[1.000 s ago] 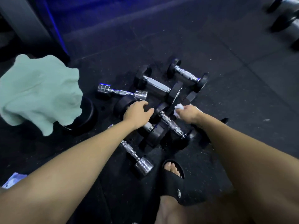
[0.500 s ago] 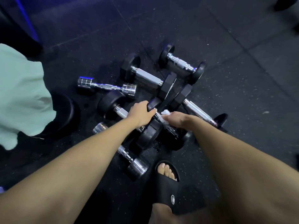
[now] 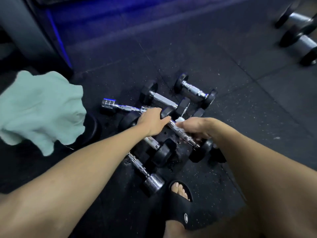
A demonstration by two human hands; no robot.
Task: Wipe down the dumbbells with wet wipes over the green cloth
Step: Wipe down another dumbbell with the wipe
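Note:
Several dumbbells lie in a heap on the black rubber floor. My left hand [image 3: 152, 121] grips the upper black head of a small dumbbell [image 3: 187, 137] with a chrome knurled handle. My right hand [image 3: 197, 127] holds a white wet wipe [image 3: 178, 123] wrapped round that handle. The dumbbell's lower black head [image 3: 199, 152] rests on the pile. A pale green cloth [image 3: 41, 109] is draped over a dark round object at the left, apart from both hands.
Chrome dumbbells lie at the left [image 3: 123, 106] and near my foot [image 3: 147, 176]. Hex and round black dumbbells [image 3: 193, 91] sit behind. My sandalled foot [image 3: 180, 200] is below the pile. Larger dumbbells [image 3: 298, 31] stand at top right. A grey machine post [image 3: 25, 31] rises at top left.
My right hand has slid the wipe down onto the chrome handle. My left hand has shifted onto the dumbbell's upper head. The camera view has tilted up and back.

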